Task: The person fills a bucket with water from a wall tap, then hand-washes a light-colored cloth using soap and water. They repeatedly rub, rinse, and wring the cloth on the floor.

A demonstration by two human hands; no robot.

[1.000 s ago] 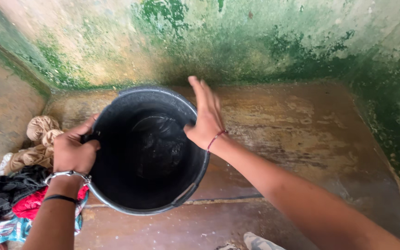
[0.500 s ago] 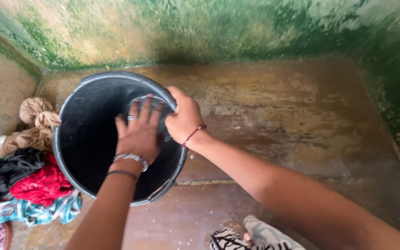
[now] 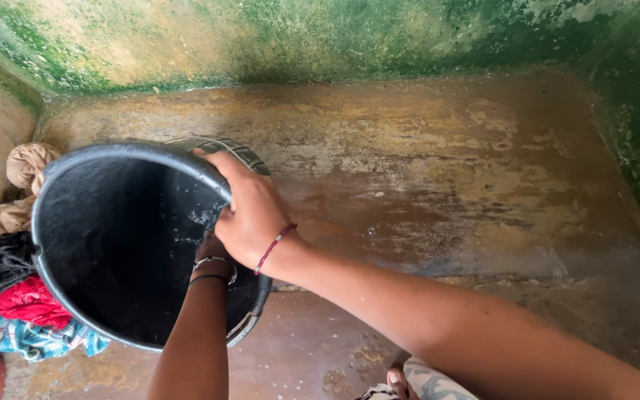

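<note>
The big black round plastic bucket (image 3: 124, 244) now sits tipped toward the camera on the wet brown concrete floor (image 3: 446, 185), at about 9 o'clock in the view; a second ago it stood flatter and nearer the mossy green-stained wall (image 3: 320, 37) at 12 o'clock. The right hand (image 3: 250, 211), with a red thread at the wrist, has gone from resting open on the far edge to curling closed over the rim at the bucket's 2 o'clock side. The left hand (image 3: 212, 248), wearing a silver bangle and a black band, has moved off the outer left wall and reaches down inside; the right hand hides most of it, so I cannot tell whether it is open or holding anything. So the work has shifted to the wet inside wall. A heap of crumpled tan, black, red and striped clothes (image 3: 9, 296) lies against the bucket at 9 o'clock
</note>
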